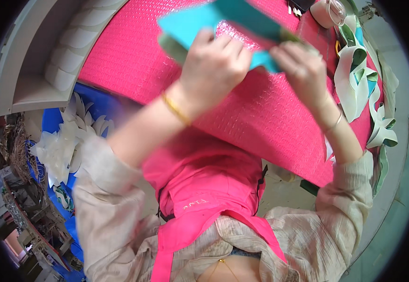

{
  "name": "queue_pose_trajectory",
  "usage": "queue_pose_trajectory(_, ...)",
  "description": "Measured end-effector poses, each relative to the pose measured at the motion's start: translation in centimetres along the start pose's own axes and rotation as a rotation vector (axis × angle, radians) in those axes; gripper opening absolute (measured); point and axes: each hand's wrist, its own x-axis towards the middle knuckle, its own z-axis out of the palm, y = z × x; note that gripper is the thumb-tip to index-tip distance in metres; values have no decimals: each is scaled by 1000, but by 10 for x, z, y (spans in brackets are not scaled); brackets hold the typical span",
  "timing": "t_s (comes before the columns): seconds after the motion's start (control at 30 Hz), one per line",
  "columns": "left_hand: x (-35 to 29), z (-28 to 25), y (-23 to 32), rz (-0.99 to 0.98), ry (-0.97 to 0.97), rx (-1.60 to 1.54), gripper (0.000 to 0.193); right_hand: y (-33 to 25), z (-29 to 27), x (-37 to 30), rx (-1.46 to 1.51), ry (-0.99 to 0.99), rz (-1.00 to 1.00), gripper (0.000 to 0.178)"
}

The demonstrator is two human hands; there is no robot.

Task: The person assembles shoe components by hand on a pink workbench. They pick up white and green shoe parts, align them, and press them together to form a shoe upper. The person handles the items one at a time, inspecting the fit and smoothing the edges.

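Above the pink table, both my hands hold a flexible teal piece [188, 24] with a pale green underside, blurred by motion. It bends into a loop, and pink tabletop shows through its middle. My left hand [216, 66], with a yellow bracelet at the wrist, is closed in a fist on the piece's near left part. My right hand [303, 70], wearing a thin bangle, pinches the right end, where a strip of green edge shows by the fingers. The fingertips of both hands are partly hidden.
A pink textured cover lies over the table [134, 61]. White and green cut pieces [350, 84] hang along its right edge, near a white cup-shaped container [327, 13]. At left are a white curved shelf [23, 61] and a blue bin [52, 120] with pale scraps [59, 150].
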Motion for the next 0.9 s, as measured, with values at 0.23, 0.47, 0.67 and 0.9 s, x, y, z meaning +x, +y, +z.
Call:
queue_pose_trajectory(0.23, -46, 30, -1, 500, -124, 2, 7, -46, 50, -61, 85, 76, 109, 23)
queue_pose_trajectory(0.47, -77, 12, 43, -124, -237, -77, 10, -70, 38, -47, 269, -482, 327, 17)
queue_pose_trajectory(0.67, -73, 25, 42, -567, -232, -335, 15, -19, 51, 2, 625, -863, 326, 16)
queue_pose_trajectory(0.9, -58, 32, 29, -750, -502, -369, 22, -12, 63, 23, 657, -1102, 449, 29)
